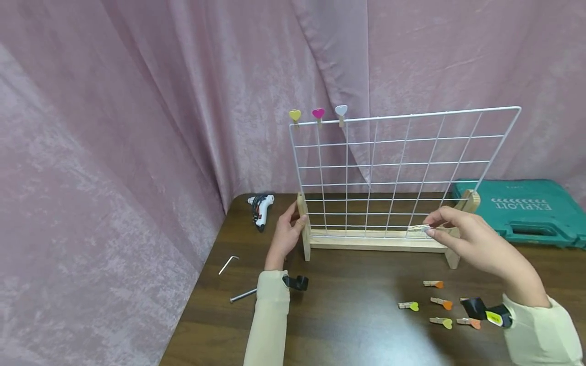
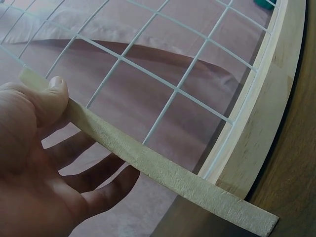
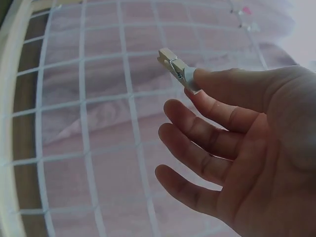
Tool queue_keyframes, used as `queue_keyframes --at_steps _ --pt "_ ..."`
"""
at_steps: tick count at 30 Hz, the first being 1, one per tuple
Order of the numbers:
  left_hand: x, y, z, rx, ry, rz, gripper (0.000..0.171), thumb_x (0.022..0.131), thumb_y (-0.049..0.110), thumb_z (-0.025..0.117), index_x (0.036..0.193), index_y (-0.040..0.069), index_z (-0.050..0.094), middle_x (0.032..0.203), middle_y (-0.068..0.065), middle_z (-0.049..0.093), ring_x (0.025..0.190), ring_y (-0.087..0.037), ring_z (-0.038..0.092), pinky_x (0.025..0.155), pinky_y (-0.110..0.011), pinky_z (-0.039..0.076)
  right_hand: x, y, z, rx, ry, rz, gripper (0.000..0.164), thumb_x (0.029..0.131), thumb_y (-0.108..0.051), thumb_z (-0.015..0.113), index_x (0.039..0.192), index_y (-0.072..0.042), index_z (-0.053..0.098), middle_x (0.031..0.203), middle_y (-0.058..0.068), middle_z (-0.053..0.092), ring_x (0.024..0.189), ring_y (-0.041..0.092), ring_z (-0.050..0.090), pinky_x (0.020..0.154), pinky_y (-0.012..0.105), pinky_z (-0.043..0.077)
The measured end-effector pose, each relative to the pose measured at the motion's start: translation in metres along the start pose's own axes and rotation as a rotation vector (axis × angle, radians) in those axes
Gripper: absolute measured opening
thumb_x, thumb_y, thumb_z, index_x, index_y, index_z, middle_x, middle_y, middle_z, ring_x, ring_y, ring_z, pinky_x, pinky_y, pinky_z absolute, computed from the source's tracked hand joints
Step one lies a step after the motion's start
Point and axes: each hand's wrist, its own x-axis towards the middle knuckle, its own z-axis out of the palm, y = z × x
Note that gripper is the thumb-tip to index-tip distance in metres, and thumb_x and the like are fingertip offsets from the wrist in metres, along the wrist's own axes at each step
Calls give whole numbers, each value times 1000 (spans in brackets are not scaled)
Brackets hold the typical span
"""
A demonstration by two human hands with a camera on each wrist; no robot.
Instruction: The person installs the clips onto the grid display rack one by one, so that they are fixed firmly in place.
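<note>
A white wire grid (image 1: 393,163) stands upright in a wooden base (image 1: 375,244). My left hand (image 1: 287,231) grips the base's left wooden post (image 2: 148,160), thumb on the near side and fingers behind it. Between thumb and forefinger my right hand (image 1: 476,244) pinches a small wooden clothespin (image 3: 173,63) by its pale heart end, its jaw end pointing away from the hand. In the head view this clothespin overlaps the lower right of the grid. Yellow (image 1: 295,116), pink (image 1: 318,114) and white (image 1: 341,112) heart clothespins sit clipped along the grid's top left edge.
Several heart clothespins, orange (image 1: 441,303) and yellow-green (image 1: 409,306), lie at the table's front right. Behind the grid's right end is a green tool case (image 1: 526,203). A glue gun (image 1: 262,211), hex key (image 1: 228,264) and metal rod (image 1: 242,295) lie at left.
</note>
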Motion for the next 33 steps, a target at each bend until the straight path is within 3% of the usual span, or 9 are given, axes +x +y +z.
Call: queue_keyframes --at_steps 7,13,19,27,33 --pt "1 -3 1 5 1 -10 50 94 9 52 140 -2 35 122 -28 52 110 -37 52 85 -39 50 31 -25 -18 -23 -25 -117 12 90 -9 61 100 -16 58 96 -7 61 86 3 56 68 21 46" --pt "1 -3 1 -2 0 -22 49 95 9 52 140 -2 35 121 -28 52 110 -36 53 86 -39 49 56 -46 -35 -119 -29 -205 15 87 -3 61 99 -12 58 97 -4 62 91 16 60 72 33 47" --pt "1 -2 1 -25 4 -2 49 94 6 52 138 -5 35 118 -31 52 106 -40 53 83 -40 50 78 -67 -51 -236 -37 -272 13 87 0 59 95 -9 58 95 -1 59 85 15 53 71 36 43" --pt "0 -1 0 -19 6 4 48 94 5 52 138 -5 36 117 -31 53 104 -38 55 82 -39 51 106 -94 -80 -373 -65 -305 9 90 -3 55 99 -5 57 93 5 57 79 18 48 68 36 40" --pt "1 -1 0 -17 6 -9 48 94 6 52 138 -5 36 118 -31 53 106 -38 54 84 -39 50 122 -104 -98 -395 -98 -313 9 91 -9 57 100 -7 56 93 4 57 75 18 46 65 36 38"
